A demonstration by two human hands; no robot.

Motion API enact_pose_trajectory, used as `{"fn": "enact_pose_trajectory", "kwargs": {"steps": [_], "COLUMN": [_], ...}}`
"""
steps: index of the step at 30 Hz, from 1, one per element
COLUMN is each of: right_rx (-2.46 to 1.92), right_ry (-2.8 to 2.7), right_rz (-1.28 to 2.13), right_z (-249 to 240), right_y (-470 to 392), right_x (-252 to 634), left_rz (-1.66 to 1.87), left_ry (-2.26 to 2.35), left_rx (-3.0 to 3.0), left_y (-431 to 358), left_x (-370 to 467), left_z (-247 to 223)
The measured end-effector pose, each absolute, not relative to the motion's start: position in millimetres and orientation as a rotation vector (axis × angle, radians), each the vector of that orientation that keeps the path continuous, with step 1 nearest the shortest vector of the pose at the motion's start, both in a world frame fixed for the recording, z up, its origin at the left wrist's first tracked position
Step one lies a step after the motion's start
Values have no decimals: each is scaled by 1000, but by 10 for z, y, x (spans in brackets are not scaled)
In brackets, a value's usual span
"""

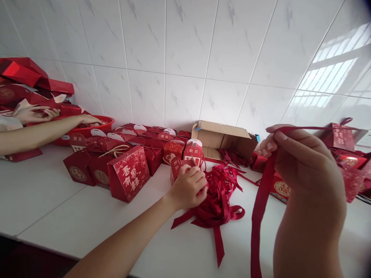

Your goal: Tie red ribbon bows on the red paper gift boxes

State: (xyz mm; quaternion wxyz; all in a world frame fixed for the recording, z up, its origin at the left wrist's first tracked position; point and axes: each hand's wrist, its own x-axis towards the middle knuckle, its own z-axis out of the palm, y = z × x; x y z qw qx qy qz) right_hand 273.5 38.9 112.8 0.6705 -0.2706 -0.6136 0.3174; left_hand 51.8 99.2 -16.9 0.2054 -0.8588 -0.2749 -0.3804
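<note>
Raised at the right, my right hand [304,166] is closed, thumb and fingers pinching a dark red ribbon [259,216]. One length hangs straight down and another runs over the fingers toward the right. My left hand [188,187] reaches low over the white table, its fingers curled at a small red gift box [176,166] with a rounded flap. The hand covers much of that box, and its thumb is hidden. Just right of it lies a tangled pile of red ribbons [217,200], close to the fingertips.
Rows of red gift boxes [129,173] stand left of centre. Behind the ribbons sits an open cardboard box [223,139]. Another person's arms [43,131] reach to a red basin [107,122] at the left. More boxes [339,137] are at right; a tiled wall [185,42] rises behind.
</note>
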Motion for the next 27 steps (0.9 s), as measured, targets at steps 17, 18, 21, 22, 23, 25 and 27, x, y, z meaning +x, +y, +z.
{"fn": "enact_pose_trajectory", "kwargs": {"steps": [17, 18, 21, 22, 23, 25, 27], "right_rx": [-617, -613, -618, -619, -618, -606, -589], "right_ry": [-1403, -1406, -1396, -1391, -1388, -1386, -1386], "right_rz": [725, 736, 769, 778, 784, 784, 772], "right_z": [1119, 1117, 1116, 1118, 1121, 1128, 1133], "right_y": [427, 439, 461, 465, 469, 476, 486], "right_x": [2697, 2692, 2679, 2676, 2674, 2676, 2683], "left_rz": [-1137, -1120, -1105, -1143, -1200, -1309, -1345], "left_ry": [-992, -895, -676, -681, -739, -956, -1178], "left_rx": [-2362, -2445, -2577, -2552, -2492, -2322, -2192], "left_y": [1152, 1129, 1069, 1063, 1068, 1107, 1171], "left_x": [315, 318, 329, 332, 333, 327, 312], "left_z": [-120, -111, -95, -94, -97, -112, -137]}}
